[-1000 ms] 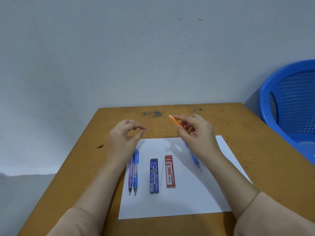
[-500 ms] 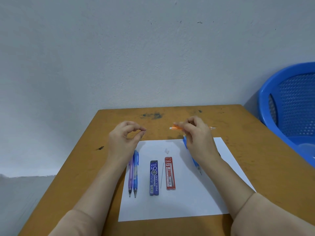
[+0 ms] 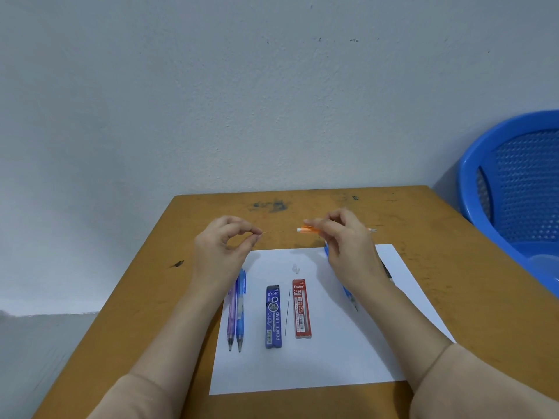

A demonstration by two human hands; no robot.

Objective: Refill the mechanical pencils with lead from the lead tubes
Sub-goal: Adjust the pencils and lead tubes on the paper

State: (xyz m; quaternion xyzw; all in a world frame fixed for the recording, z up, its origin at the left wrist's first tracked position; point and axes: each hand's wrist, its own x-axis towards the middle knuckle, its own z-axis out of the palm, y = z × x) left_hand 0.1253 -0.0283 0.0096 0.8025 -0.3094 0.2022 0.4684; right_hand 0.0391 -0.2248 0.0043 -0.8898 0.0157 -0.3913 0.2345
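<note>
My right hand (image 3: pixel 344 246) holds an orange mechanical pencil (image 3: pixel 308 229) level above the table, its open back end pointing left. My left hand (image 3: pixel 223 246) pinches a thin lead (image 3: pixel 276 232) whose free end points at that pencil end, a small gap between them. On the white paper (image 3: pixel 332 358) lie a purple pencil (image 3: pixel 231 316) and a blue pencil (image 3: pixel 240 313) side by side, a blue lead tube (image 3: pixel 273 317), a loose lead (image 3: pixel 287 313), a red lead tube (image 3: pixel 302 308) and a small clear cap (image 3: pixel 295 268). Another blue pencil (image 3: pixel 348 294) lies partly hidden under my right forearm.
The wooden table (image 3: pixel 453 282) stands against a pale wall. A blue plastic chair (image 3: pixel 514 192) stands at the right, close to the table's edge. Dark marks stain the far part of the tabletop.
My right hand has turned the orange pencil from tilted to level, its back end facing the left hand. The left hand still pinches the lead; the view shifted slightly.
</note>
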